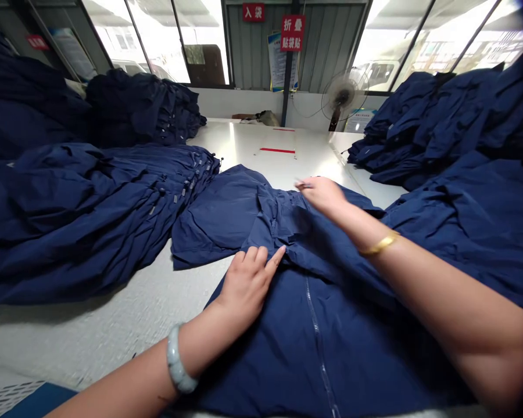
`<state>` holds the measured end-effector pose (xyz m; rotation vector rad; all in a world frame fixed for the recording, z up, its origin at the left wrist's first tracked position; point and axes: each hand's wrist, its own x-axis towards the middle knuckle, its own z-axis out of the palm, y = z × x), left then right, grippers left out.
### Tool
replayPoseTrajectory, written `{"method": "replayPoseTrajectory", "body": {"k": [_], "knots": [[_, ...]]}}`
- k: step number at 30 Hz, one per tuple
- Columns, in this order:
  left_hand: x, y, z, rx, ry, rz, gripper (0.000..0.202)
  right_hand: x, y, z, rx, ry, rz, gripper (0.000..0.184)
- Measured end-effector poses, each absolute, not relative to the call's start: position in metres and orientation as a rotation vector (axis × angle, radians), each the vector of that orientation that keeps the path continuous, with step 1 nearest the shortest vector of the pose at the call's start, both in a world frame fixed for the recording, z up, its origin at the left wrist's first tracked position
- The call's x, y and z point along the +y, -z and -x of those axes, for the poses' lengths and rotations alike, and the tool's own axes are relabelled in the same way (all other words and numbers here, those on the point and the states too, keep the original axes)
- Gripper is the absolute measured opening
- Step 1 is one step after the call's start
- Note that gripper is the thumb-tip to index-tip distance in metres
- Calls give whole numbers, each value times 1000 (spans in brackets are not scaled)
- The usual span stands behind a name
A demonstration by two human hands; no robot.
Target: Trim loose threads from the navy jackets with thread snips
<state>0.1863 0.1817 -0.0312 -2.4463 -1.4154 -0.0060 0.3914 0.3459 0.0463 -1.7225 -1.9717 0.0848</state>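
Observation:
A navy jacket (261, 325) with a pale zipper (316, 325) lies spread on the table in front of me, its sleeve (222, 215) stretched out to the left. My left hand (246, 284) rests on the jacket near the upper end of the zipper. Its fingers are bent into the fabric with their tips hidden, and the thumb points right along the cloth. Above the collar area, my right hand (325, 194) is raised and slightly blurred. Its fingers are pinched together around something small and dark that I cannot make out.
Navy garments (91, 215) with cord ends lie layered at the left, and more piles (143, 110) stand behind them. Another tall heap (444, 122) fills the right side. Red tape (278, 150) marks the white table (235, 139). A fan (344, 96) stands at the back.

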Motion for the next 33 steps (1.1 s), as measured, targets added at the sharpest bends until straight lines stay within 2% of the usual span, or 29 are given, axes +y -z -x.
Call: {"method": "replayPoseTrajectory", "body": {"k": [3, 7, 14, 21, 27, 33], "knots": [[194, 41, -188, -1478, -159, 2430, 75, 406, -18, -335, -1990, -268, 1761, 28], [193, 56, -172, -1657, -342, 2397, 87, 443, 28, -323, -1930, -488, 1684, 30], [183, 67, -146, -1667, -312, 2404, 98, 453, 91, -344, -1663, -630, 1344, 35], [183, 64, -143, -1631, -326, 2412, 103, 460, 98, -346, -1530, -739, 1154, 40], [180, 70, -136, -1717, -59, 2308, 93, 460, 98, -346, -1489, -767, 1116, 38], [180, 71, -133, -1782, -147, 2305, 97, 459, 97, -347, -1515, -717, 1124, 36]]}}
